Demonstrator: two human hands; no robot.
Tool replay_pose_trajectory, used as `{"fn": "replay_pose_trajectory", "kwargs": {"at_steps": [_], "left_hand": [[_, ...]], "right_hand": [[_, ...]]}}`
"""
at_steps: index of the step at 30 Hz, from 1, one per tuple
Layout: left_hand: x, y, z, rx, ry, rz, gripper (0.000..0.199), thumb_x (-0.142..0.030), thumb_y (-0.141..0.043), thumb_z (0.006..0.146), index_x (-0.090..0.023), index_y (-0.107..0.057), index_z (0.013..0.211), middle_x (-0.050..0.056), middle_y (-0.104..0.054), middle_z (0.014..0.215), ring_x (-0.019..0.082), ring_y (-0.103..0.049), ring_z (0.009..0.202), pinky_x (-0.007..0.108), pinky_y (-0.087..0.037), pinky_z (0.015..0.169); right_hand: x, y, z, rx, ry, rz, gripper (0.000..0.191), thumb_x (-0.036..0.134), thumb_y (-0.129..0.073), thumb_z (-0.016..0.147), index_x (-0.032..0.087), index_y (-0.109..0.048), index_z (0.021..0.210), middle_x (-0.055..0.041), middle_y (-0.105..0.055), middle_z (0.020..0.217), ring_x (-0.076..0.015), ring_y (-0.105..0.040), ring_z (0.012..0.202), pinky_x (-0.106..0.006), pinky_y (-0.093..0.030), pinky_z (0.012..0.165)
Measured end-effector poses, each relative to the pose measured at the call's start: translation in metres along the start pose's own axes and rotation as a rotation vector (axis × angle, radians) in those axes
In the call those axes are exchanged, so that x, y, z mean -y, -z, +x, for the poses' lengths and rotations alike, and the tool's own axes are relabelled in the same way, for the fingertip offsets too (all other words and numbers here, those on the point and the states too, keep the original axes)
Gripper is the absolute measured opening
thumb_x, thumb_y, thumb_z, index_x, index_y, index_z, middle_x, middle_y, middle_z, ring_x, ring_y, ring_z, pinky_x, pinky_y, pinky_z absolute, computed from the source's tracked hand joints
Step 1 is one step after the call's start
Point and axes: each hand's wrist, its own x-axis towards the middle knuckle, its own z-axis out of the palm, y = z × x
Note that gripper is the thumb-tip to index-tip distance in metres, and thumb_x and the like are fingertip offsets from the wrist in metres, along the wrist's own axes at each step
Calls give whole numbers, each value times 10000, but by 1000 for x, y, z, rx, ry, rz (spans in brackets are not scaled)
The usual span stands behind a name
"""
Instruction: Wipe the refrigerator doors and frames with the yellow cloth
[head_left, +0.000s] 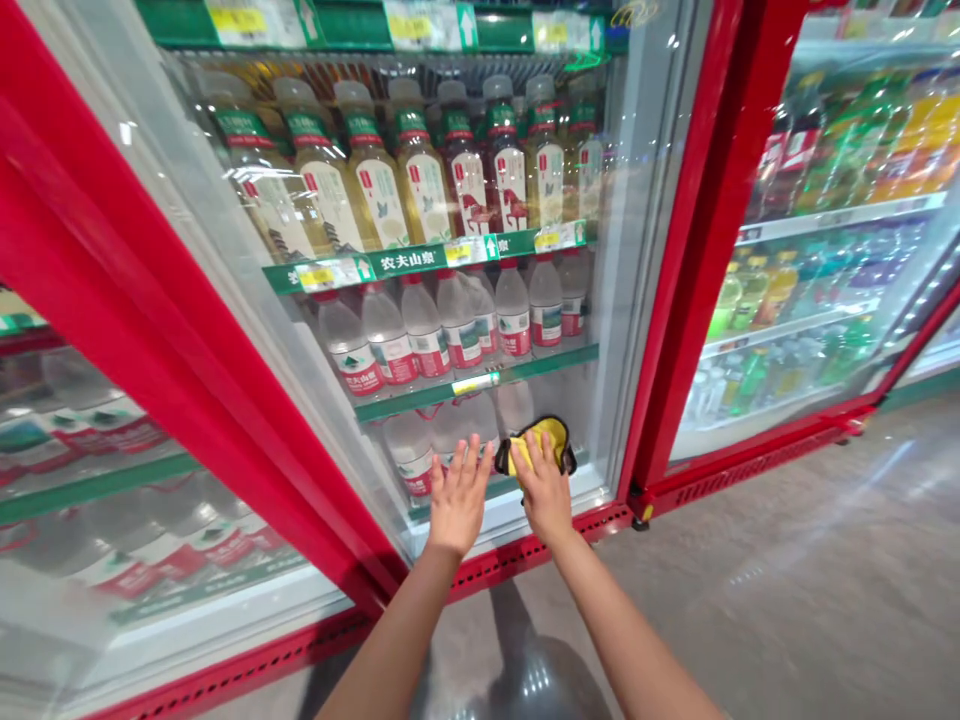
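Low on the glass door (630,200) of a red-framed drinks cooler, my left hand (459,500) lies with its fingers spread and nothing in it. To its right, my right hand (541,490) presses a yellow cloth (556,436) with a dark edge against the glass, its fingers spread over the cloth. Behind the glass, large bottles (412,455) stand on the bottom shelf, partly hidden by my hands. Above them are water bottles with red labels (427,335), and higher up a row of tea bottles (379,190).
Another cooler section (150,520) with bottles is at the left, behind a thick red frame (172,290). At the right stands a further red cooler (694,250) with colourful drinks. Grey floor (795,590) shows at the lower right.
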Motion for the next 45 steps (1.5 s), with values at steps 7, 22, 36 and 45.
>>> {"fn": "replay_pose_trajectory", "kwargs": {"at_steps": [7,22,36,45], "left_hand": [[-23,-9,22,16,-121,11,846,-37,-478,885,-296,-137,1614,49,-202,1671,210,-89,1577,581,5,1278],[-49,-32,28,56,-188,-46,836,-27,-428,904,-294,-81,1615,47,-245,1652,188,-209,1553,496,-80,1299],[-67,-45,27,54,-247,-103,845,-12,-430,899,-329,-95,1608,23,-272,1634,155,-182,1548,460,-92,1297],[-66,-44,26,6,-267,-71,780,-12,-393,937,-295,-127,1614,28,-286,1621,156,-138,1536,418,0,1299]], "right_hand": [[-52,8,9,-254,-337,56,774,58,-347,938,314,-135,1636,-61,-191,1706,-247,-92,1586,-588,-309,1211],[-93,8,18,-400,-510,164,720,159,-316,976,263,-73,1646,-98,-142,1709,-257,-74,1585,-613,-227,1233],[-119,-4,1,-374,-642,243,705,185,-303,986,182,-54,1645,-157,-95,1710,-254,-26,1589,-605,-197,1242],[-103,-14,7,-326,-575,289,728,181,-336,978,228,-49,1646,-110,-6,1722,-253,57,1586,-617,-165,1245]]}}
